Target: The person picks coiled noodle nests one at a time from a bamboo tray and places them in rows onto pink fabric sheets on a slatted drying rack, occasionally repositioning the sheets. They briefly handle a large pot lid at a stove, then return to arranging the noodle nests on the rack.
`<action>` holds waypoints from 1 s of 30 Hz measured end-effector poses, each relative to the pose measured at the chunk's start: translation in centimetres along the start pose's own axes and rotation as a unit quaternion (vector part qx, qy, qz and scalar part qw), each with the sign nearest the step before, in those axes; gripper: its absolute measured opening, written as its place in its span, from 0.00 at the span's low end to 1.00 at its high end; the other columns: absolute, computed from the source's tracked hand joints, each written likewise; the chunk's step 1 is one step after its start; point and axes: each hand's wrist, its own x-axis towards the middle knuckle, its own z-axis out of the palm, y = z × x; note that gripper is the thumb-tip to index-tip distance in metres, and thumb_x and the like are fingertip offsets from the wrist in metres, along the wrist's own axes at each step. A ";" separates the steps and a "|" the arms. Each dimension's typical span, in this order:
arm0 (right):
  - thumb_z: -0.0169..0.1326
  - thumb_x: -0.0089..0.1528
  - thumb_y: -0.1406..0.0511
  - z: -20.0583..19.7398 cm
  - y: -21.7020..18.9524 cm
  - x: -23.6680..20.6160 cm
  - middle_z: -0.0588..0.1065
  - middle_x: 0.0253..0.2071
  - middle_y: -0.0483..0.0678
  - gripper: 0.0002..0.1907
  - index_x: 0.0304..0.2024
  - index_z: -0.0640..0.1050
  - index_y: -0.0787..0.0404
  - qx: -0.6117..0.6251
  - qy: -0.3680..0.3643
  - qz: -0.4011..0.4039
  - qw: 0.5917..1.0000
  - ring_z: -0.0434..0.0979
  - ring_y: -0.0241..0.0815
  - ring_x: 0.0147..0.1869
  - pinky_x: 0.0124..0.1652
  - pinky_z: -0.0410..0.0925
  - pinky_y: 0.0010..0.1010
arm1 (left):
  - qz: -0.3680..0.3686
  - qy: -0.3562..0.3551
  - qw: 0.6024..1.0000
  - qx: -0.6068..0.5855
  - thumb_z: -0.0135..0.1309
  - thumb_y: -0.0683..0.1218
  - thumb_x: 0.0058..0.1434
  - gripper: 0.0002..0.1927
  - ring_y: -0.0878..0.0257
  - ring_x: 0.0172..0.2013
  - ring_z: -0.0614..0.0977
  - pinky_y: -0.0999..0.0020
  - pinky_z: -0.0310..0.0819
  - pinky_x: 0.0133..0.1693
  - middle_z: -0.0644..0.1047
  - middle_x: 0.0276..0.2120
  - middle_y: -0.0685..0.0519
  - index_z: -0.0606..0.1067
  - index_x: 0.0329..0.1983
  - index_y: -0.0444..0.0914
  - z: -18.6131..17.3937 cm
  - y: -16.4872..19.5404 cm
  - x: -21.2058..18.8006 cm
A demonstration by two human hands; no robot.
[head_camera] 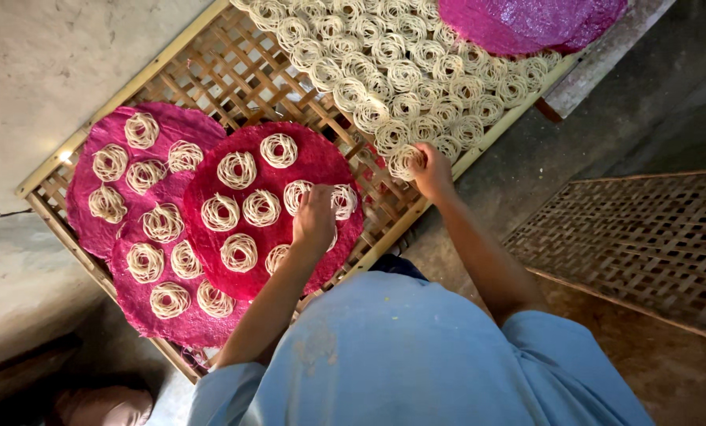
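Observation:
A bamboo lattice tray [234,75] carries three overlapping round magenta mats, the front one [313,162] dotted with pale coiled noodle nests. My left hand [315,221] rests knuckles-up on that front mat, between two nests [342,201], with its fingertips hidden. My right hand [433,170] reaches to the tray's near edge and pinches one noodle nest [404,162] at the end of the packed rows of nests [384,63] lying straight on the lattice.
Another magenta mat [526,24] lies over the nests at the tray's far right. A second lattice tray [645,244] lies on the dark floor to my right. A pale wall [45,71] runs along the left.

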 end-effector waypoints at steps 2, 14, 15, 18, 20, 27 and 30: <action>0.58 0.63 0.71 0.0 -0.9 -0.4 0.78 0.45 0.60 0.16 0.53 0.75 0.65 -0.131 0.051 -0.099 0.985 0.80 0.57 0.49 0.47 0.73 0.41 | 0.002 0.022 0.999 0.046 0.56 0.42 0.62 0.22 0.44 0.53 0.74 0.51 0.73 0.53 0.72 0.53 0.40 0.71 0.60 0.35 0.6 -0.6 0.3; 0.54 0.67 0.65 0.6 -2.3 -5.7 0.76 0.46 0.53 0.15 0.54 0.74 0.63 -0.021 -0.033 -0.037 0.999 0.78 0.51 0.46 0.47 0.71 0.41 | -0.064 -0.074 0.970 -0.224 0.56 0.47 0.69 0.10 0.56 0.40 0.87 0.62 0.85 0.43 0.81 0.41 0.46 0.70 0.45 0.36 0.5 1.5 1.3; 0.51 0.68 0.62 1.2 -1.8 -6.8 0.79 0.47 0.48 0.16 0.56 0.74 0.61 0.196 -0.150 0.102 0.964 0.81 0.42 0.46 0.47 0.73 0.36 | -0.035 -0.071 0.967 -0.244 0.59 0.46 0.64 0.14 0.55 0.40 0.87 0.63 0.84 0.43 0.82 0.41 0.45 0.70 0.46 0.35 0.5 2.4 1.2; 0.53 0.72 0.59 2.3 -0.5 -8.6 0.79 0.44 0.53 0.18 0.55 0.75 0.68 0.524 -0.200 0.313 0.767 0.80 0.44 0.48 0.52 0.74 0.36 | 0.037 -0.056 0.948 -0.312 0.66 0.43 0.55 0.23 0.55 0.41 0.86 0.64 0.82 0.43 0.81 0.42 0.43 0.69 0.50 0.32 0.5 5.3 0.5; 0.53 0.67 0.66 1.6 0.4 -8.2 0.79 0.46 0.48 0.16 0.57 0.76 0.64 0.394 -0.145 0.301 0.856 0.79 0.39 0.48 0.50 0.73 0.32 | 0.067 -0.032 0.926 -0.370 0.66 0.42 0.57 0.22 0.55 0.41 0.86 0.65 0.83 0.42 0.81 0.44 0.43 0.70 0.51 0.32 0.3 6.1 0.2; 0.55 0.63 0.72 -3.7 2.0 -3.2 0.80 0.49 0.46 0.19 0.58 0.77 0.62 0.322 -0.027 0.189 0.927 0.80 0.37 0.51 0.53 0.72 0.31 | -0.006 0.064 0.955 -0.289 0.61 0.40 0.63 0.15 0.59 0.39 0.87 0.67 0.84 0.41 0.82 0.44 0.46 0.72 0.51 0.34 -2.0 1.9 -0.7; 0.60 0.61 0.71 -4.3 1.8 -3.3 0.79 0.44 0.52 0.19 0.55 0.76 0.65 -0.076 0.012 0.032 0.997 0.80 0.47 0.47 0.47 0.74 0.40 | -0.018 0.094 0.953 -0.289 0.60 0.39 0.62 0.15 0.58 0.39 0.87 0.66 0.84 0.40 0.81 0.44 0.46 0.72 0.51 0.34 -2.3 0.3 -1.7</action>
